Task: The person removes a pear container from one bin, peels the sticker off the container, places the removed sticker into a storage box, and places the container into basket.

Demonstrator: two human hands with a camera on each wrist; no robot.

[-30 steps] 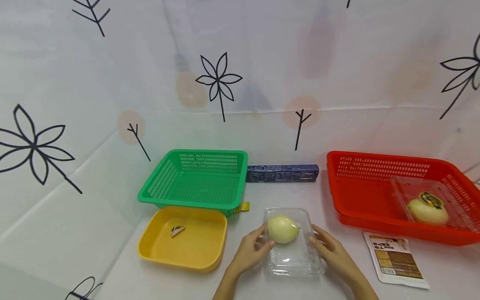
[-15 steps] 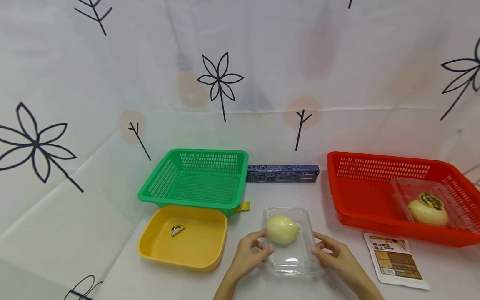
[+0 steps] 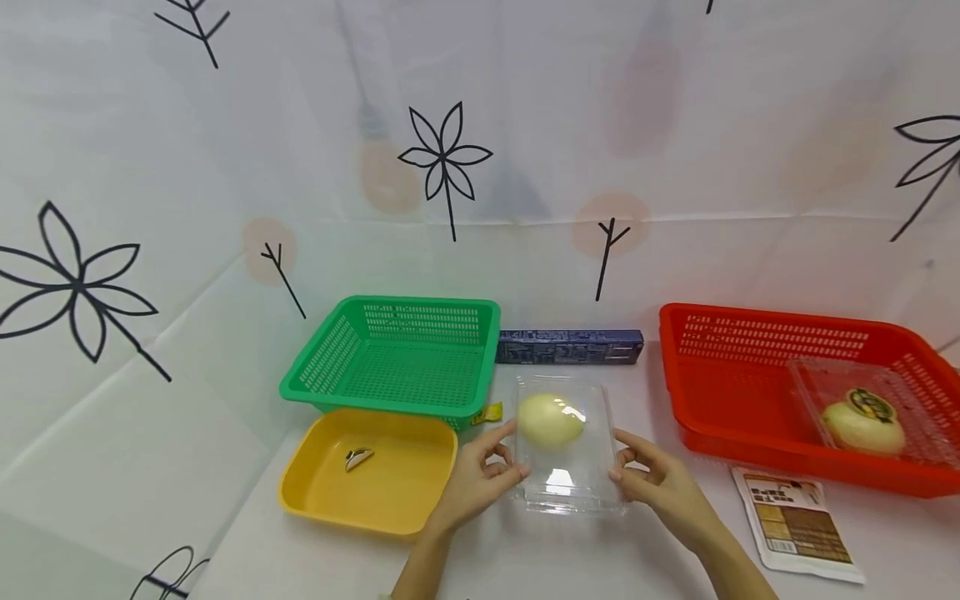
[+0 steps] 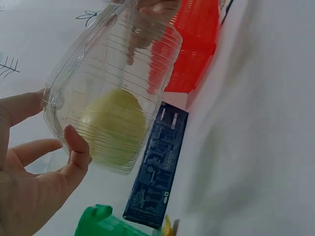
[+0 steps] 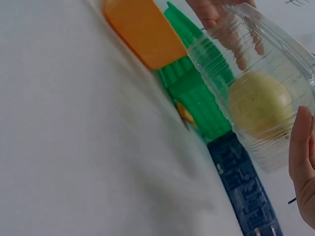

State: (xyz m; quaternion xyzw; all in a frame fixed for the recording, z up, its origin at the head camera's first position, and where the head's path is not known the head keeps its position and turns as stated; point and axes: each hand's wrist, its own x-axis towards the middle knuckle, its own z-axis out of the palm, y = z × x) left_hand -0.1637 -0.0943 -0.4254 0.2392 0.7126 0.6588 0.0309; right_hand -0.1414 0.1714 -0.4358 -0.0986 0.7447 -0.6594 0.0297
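Observation:
A clear plastic clamshell box (image 3: 566,467) is held up off the table by both hands. Inside it, toward the far left corner, lies a round, pale yellow-green fruit or vegetable (image 3: 551,421). My left hand (image 3: 480,479) pinches the box's left side; in the left wrist view the thumb and fingers (image 4: 76,147) are at its rim. My right hand (image 3: 660,483) pinches the opposite side. From below, the ribbed base of the box (image 5: 216,64) shows in the right wrist view. The lid appears closed over the contents.
A yellow tray (image 3: 330,508) with a small taco-shaped piece (image 3: 358,457) stands left, before a green basket (image 3: 300,392). A long blue box (image 3: 570,347) lies behind. The red basket (image 3: 720,425) at right holds another clear box (image 3: 873,429); a printed packet (image 3: 798,525) lies in front.
Both hands have raised the clear box off the table and moved it slightly away and left, the round item still inside. The trays, baskets and packet stay where they were.

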